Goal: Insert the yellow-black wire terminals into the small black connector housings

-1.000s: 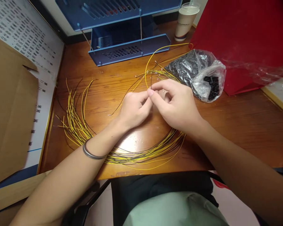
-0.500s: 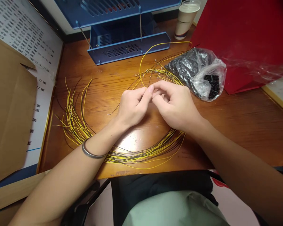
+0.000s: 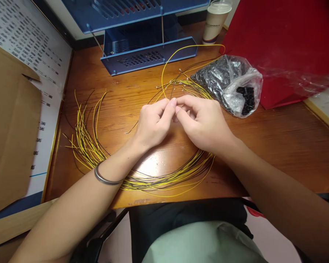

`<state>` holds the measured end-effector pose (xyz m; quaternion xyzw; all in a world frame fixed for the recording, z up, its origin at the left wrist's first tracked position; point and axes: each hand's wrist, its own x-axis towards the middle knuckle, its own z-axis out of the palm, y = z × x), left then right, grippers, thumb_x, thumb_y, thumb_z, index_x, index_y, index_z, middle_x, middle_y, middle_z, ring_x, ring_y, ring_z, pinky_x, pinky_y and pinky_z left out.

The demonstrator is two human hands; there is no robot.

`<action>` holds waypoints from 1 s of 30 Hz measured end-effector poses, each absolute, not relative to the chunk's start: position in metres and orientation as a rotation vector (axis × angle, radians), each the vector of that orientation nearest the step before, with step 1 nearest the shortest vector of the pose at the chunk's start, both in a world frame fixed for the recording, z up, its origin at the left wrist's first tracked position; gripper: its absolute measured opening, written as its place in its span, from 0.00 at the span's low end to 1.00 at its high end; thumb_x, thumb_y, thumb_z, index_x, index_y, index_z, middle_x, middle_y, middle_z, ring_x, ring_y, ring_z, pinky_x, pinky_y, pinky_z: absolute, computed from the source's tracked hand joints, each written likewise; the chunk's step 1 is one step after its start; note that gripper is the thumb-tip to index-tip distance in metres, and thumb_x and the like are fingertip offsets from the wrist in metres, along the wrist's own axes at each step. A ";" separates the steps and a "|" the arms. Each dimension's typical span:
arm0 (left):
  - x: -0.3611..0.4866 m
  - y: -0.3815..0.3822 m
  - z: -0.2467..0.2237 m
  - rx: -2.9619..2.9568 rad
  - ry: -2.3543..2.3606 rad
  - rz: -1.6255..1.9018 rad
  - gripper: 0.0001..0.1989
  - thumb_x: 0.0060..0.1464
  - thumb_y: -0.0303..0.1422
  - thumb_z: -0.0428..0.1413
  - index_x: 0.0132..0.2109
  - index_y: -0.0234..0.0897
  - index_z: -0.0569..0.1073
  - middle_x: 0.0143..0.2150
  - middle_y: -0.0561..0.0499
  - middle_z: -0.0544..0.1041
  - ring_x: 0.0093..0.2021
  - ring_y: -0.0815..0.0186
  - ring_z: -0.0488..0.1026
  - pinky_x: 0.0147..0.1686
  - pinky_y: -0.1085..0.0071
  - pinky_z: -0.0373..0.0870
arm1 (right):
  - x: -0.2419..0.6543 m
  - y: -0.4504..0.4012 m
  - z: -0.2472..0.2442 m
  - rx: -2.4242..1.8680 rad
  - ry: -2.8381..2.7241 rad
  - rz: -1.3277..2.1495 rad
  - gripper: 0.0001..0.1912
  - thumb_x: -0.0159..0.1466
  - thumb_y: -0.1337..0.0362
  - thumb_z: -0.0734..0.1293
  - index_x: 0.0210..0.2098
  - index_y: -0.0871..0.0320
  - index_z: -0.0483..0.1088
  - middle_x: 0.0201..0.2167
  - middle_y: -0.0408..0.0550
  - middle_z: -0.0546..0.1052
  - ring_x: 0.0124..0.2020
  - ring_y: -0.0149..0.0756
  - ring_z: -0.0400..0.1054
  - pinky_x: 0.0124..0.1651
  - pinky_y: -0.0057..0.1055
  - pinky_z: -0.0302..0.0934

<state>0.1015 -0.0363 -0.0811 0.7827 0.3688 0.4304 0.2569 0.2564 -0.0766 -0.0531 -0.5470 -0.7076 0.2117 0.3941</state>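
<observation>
My left hand (image 3: 156, 118) pinches a yellow wire (image 3: 162, 75) and a dark wire between thumb and index finger; both wires rise from the fingertips, the yellow one in a wide loop. Touching it at the fingertips is my right hand (image 3: 203, 118), its thumb and fingers pressed together; whatever it grips is too small and hidden to name. Around and under both hands a large ring of yellow and black wires (image 3: 164, 179) lies on the wooden table (image 3: 279, 146). Small pale tips show on the wire ends beyond the hands.
A clear plastic bag (image 3: 230, 84) with small black pieces lies at the right, beside a red bag (image 3: 285, 47). A paper cup (image 3: 216, 22) and a blue rack (image 3: 150, 56) stand at the back. Cardboard (image 3: 13, 135) is at the left.
My joined fingertips have shifted slightly left. The top of the yellow wire loop sits a little higher and its shape has changed slightly.
</observation>
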 end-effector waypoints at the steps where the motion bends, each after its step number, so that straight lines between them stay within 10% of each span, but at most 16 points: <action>1: 0.102 -0.036 -0.081 2.126 0.998 1.189 0.28 0.72 0.48 0.47 0.25 0.38 0.63 0.21 0.54 0.68 0.22 0.72 0.63 0.24 0.69 0.58 | 0.256 -0.077 -0.053 -1.390 -1.795 0.535 0.12 0.67 0.64 0.63 0.36 0.59 0.78 0.25 0.44 0.76 0.26 0.31 0.62 0.34 0.32 0.53; 30: 0.103 -0.035 -0.082 2.140 0.971 1.289 0.28 0.71 0.49 0.49 0.25 0.37 0.65 0.20 0.55 0.63 0.22 0.72 0.59 0.24 0.68 0.56 | 0.256 -0.078 -0.057 -1.405 -1.884 0.493 0.08 0.69 0.62 0.63 0.36 0.56 0.72 0.23 0.40 0.70 0.24 0.30 0.59 0.34 0.32 0.51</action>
